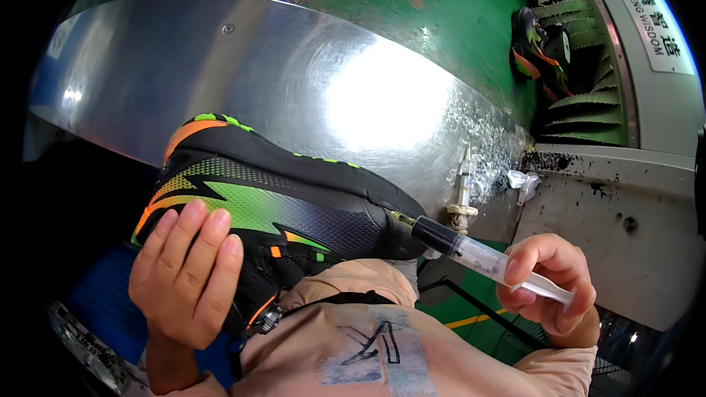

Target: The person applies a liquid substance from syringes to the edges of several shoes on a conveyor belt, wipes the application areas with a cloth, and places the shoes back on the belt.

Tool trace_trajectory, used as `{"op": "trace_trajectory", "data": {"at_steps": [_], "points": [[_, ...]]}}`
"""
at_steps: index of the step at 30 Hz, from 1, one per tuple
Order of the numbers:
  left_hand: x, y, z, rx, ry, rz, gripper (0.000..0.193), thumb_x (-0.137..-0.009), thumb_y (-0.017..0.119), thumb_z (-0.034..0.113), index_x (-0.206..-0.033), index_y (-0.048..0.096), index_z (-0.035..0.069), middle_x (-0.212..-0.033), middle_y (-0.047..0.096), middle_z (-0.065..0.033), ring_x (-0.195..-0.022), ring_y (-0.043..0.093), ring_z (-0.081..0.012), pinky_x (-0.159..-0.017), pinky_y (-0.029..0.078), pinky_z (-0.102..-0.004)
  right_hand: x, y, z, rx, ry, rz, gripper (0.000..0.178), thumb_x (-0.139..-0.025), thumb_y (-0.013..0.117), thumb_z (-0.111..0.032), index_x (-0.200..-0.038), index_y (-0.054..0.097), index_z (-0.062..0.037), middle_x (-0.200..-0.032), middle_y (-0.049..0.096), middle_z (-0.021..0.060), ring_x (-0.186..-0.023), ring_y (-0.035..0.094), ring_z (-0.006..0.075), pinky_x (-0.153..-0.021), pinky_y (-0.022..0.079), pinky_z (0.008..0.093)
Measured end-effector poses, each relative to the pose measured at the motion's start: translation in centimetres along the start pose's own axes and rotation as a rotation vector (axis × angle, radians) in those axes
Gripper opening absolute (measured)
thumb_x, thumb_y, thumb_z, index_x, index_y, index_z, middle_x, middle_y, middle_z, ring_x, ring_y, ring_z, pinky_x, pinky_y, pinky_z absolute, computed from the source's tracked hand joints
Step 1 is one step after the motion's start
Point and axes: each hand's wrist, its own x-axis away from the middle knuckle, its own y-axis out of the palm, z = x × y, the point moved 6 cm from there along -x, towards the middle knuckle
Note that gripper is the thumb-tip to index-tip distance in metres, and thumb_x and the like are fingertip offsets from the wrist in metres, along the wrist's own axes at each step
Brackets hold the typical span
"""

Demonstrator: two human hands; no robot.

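My left hand (187,279) grips a black sneaker (294,206) with green and orange patches, its fingers laid over the upper near the heel. The shoe lies on its side, sole turned away from me, toe to the right. In my right hand (551,279) is a plastic syringe (478,259) partly filled with dark liquid. Fingers wrap the barrel's end and the white plunger. The syringe tip meets the shoe near the toe, at the edge between upper and sole.
A shiny metal table (243,66) curves before me, beside a green conveyor belt (441,0). Another dark sneaker (540,51) sits by the strip curtain (585,103) of a machine. A second syringe (464,184) stands at the table's right edge, near crumpled white paper (523,185).
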Motion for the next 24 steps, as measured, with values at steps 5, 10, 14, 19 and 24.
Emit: {"op": "trace_trajectory", "data": {"at_steps": [5, 10, 14, 19, 24], "points": [[-2.6, 0.0, 0.0, 0.009, 0.014, -0.049, 0.02, -0.092, 0.051, 0.012, -0.104, 0.062, 0.0, -0.103, 0.068, -0.0175, -0.099, 0.067, -0.0354, -0.085, 0.054, -0.0452, 0.9, -2.6, 2.5, -0.127, -0.119, 0.075, 0.094, -0.08, 0.048, -0.074, -0.121, 0.047, 0.0115, -0.091, 0.052, 0.0063, -0.071, 0.042, 0.0066, -0.061, 0.034, 0.0207], [-5.2, -0.4, -0.3, 0.002, 0.041, -0.152, 0.032, -0.085, 0.055, 0.019, -0.106, 0.061, -0.004, -0.103, 0.067, -0.0215, -0.097, 0.067, -0.0387, -0.085, 0.053, -0.0451, 0.9, -4.6, 5.1, -0.311, -0.188, 0.066, 0.096, -0.078, 0.048, -0.076, -0.122, 0.046, 0.0083, -0.088, 0.051, 0.0053, -0.069, 0.04, 0.0076, -0.062, 0.034, 0.0216], [-7.2, 0.3, -0.8, 0.028, 0.037, -0.198, 0.032, -0.082, 0.057, 0.018, -0.103, 0.062, -0.005, -0.101, 0.068, -0.0219, -0.097, 0.067, -0.0381, -0.087, 0.053, -0.0439, 0.5, -5.7, 6.8, -0.402, -0.166, 0.087, 0.098, -0.076, 0.047, -0.078, -0.125, 0.044, 0.0066, -0.078, 0.046, 0.0008, -0.067, 0.037, 0.007, -0.06, 0.03, 0.0218], [-10.2, 0.5, -0.8, 0.057, 0.022, -0.342, 0.036, -0.078, 0.063, 0.02, -0.105, 0.062, -0.004, -0.105, 0.067, -0.0216, -0.101, 0.066, -0.0379, -0.09, 0.05, -0.0423, 0.0, -6.6, 8.5, -0.489, -0.148, 0.091, 0.098, -0.076, 0.047, -0.078, -0.128, 0.04, 0.0054, -0.076, 0.041, -0.0007, -0.066, 0.033, 0.0062, -0.058, 0.026, 0.0214], [-12.6, 1.8, -1.6, -0.015, -0.001, -0.468, 0.061, -0.06, 0.083, 0.029, -0.111, 0.063, 0.002, -0.107, 0.068, -0.0149, -0.099, 0.065, -0.0323, -0.089, 0.046, -0.0382, -0.8, -7.0, 10.3, -0.59, -0.15, 0.116, 0.098, -0.077, 0.047, -0.078, -0.13, 0.038, 0.0044, -0.077, 0.041, -0.0008, -0.068, 0.032, 0.0055, -0.059, 0.025, 0.021]]}}
